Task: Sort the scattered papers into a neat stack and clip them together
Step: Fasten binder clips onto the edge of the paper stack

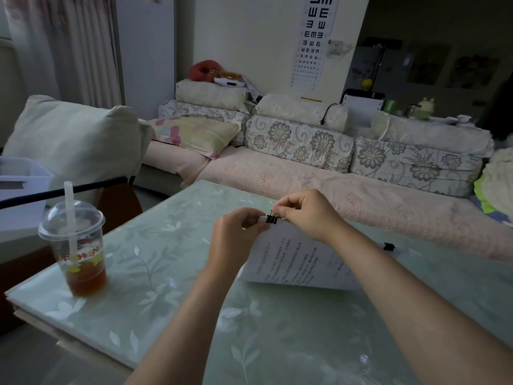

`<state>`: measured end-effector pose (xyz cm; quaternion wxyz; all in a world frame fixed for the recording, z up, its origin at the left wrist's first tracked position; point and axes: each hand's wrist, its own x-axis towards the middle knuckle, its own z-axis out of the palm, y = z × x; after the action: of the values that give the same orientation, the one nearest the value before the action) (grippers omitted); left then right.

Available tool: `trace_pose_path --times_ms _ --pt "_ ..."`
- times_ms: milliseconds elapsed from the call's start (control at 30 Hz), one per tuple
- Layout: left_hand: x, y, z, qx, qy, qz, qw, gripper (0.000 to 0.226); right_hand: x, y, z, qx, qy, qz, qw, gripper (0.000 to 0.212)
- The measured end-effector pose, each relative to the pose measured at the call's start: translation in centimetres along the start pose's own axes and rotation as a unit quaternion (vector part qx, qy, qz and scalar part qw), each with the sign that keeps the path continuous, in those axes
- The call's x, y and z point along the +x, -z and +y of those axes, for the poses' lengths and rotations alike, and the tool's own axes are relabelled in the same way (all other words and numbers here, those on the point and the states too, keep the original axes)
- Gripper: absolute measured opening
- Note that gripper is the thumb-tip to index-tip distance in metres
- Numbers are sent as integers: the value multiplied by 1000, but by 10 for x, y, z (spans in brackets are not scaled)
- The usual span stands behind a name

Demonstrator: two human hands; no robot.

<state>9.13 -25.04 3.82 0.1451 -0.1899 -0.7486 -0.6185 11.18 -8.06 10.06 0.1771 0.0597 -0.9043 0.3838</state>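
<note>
The right hand [304, 215] pinches the wire handles of the black binder clip [271, 219], seated on the far edge of the paper stack [294, 259]. The left hand [236, 232] pinches that edge just beside it, likely keeping the sheets aligned. The stack tilts up off the table [166, 245], right of centre.

Tea cup [74, 245] w/ straw, sofa [305, 168]
</note>
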Motion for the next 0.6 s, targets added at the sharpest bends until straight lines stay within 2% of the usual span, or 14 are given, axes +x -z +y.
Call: trace_pose_path --times_ms 133,233,267,367,400,433,500,533,600 --pt "-5 -6 5 34 -35 -1 999 12 7 -1 5 19 -83 -41 996 8" --pt "-5 -8 5 52 -36 -7 998 13 6 -5 7 -14 -85 -33 996 6" --pt "-5 -8 5 56 -33 -9 998 13 5 -6 7 -22 -80 -32 996 13" --pt "-3 -7 2 62 -20 -12 998 13 -5 -6 10 14 -76 -62 995 54" --pt "-2 -7 1 62 -16 -13 998 13 -8 -4 10 27 -74 -80 994 61" --pt "-2 -7 0 60 -13 -15 998 11 -10 0 9 33 -69 -103 992 59" --pt "-2 -6 -1 58 -18 -18 998 8 -14 3 6 39 -54 -135 989 28" --pt "-2 -5 -1 56 -23 -21 998 8 -14 2 6 36 -42 -148 987 19" --pt "2 -1 0 57 -29 -39 997 10 -14 -2 8 18 -24 -138 990 28"
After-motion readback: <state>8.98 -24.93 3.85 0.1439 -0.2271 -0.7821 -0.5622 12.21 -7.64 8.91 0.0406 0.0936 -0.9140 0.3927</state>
